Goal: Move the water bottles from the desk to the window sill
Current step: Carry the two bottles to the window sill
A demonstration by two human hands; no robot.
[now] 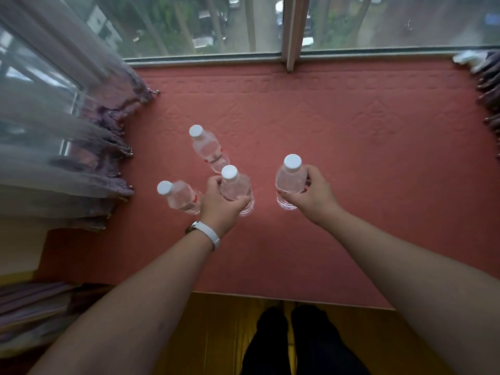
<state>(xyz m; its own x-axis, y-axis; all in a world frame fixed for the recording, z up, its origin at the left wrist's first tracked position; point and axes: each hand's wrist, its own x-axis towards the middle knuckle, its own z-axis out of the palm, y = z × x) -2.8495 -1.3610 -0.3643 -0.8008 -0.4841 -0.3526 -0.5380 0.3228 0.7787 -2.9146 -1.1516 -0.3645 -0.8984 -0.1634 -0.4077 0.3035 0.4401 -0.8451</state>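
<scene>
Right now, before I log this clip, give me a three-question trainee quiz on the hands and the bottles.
1. True or false: the left hand grips a bottle while the right hand holds nothing.
2. How many water bottles are in view? A) two B) three C) four
3. Fill in: every bottle cap is ____.

Key
1. False: each hand grips one, the left-hand bottle and the right-hand bottle.
2. C: two more stand free, the far bottle and the bottle by the curtain.
3. White.
</scene>
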